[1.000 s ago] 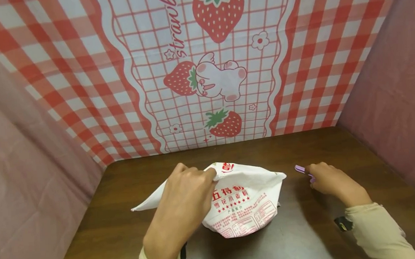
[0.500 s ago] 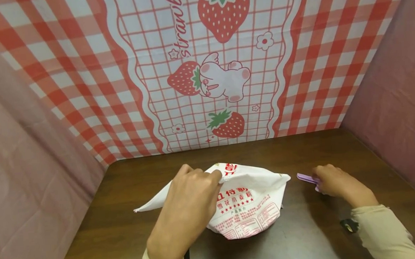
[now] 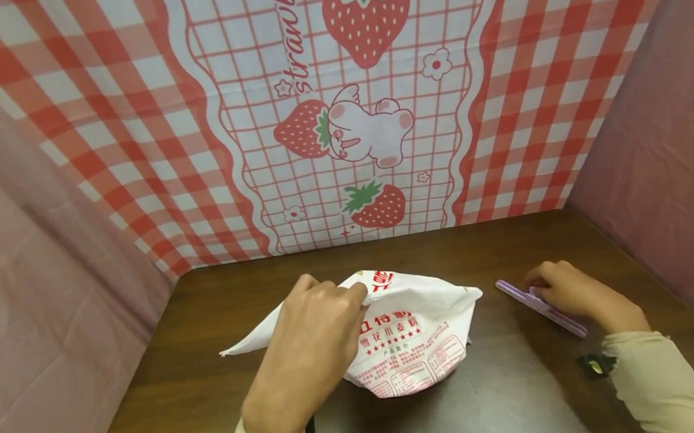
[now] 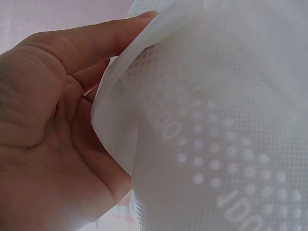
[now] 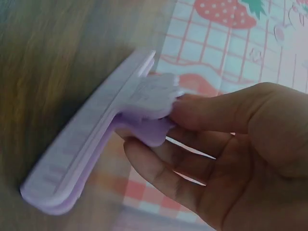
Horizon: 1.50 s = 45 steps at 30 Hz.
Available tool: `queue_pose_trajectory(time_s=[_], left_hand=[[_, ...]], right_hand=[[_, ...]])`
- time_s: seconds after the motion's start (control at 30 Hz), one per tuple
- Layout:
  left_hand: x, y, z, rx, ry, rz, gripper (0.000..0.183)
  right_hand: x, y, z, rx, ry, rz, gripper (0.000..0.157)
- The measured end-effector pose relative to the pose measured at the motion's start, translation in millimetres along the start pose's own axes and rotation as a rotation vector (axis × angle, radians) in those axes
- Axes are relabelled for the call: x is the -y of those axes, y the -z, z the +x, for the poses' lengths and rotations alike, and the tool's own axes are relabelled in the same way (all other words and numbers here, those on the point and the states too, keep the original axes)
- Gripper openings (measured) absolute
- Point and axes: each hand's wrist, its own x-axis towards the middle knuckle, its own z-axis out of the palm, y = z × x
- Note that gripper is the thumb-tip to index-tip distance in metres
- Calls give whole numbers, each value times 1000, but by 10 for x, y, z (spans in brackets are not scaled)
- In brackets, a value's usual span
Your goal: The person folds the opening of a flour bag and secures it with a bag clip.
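Observation:
A white flour bag with red Chinese print stands on the table, its top folded over to a point at the left. My left hand grips the bag's upper edge; in the left wrist view the thumb and fingers pinch the thin white woven sheet. To the right of the bag, my right hand holds a long purple bag clip by its handle tabs. The right wrist view has the clip with its tabs between thumb and fingers, its long bars lying together.
The dark wooden table reaches back to a red-and-white checked strawberry cloth. Pink curtains hang at the left and right.
The right hand has turned the purple clip so that its whole length shows, and has shifted slightly right. The left hand keeps its hold on the bag, almost unmoved.

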Motion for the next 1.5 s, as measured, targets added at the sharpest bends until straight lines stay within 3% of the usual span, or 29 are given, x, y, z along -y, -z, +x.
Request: queue_pose_trajectory(time_s=[0.27, 0.37, 0.5, 0.8, 1.1, 1.23, 1.5], left_hand=[[-10, -1, -6, -4, -17, 18, 28], [9, -5, -3, -6, -9, 13, 26], [47, -13, 2, -14, -6, -3, 25], [69, -10, 14, -1, -7, -25, 22], [82, -27, 6, 2, -11, -23, 21], [88, -27, 4, 4, -7, -23, 21], [96, -30, 3, 9, -7, -21, 19]], right_hand=[[-320, -24, -75, -2, -103, 45, 18], [-340, -30, -68, 13, -141, 70, 31], [-323, -23, -50, 40, -131, 50, 45], [-289, 29, -66, 89, -177, 51, 32], [-218, 46, -81, 109, -140, 66, 28], [-183, 82, -69, 55, -100, 46, 26], [-86, 119, -20, -152, -49, -14, 27]])
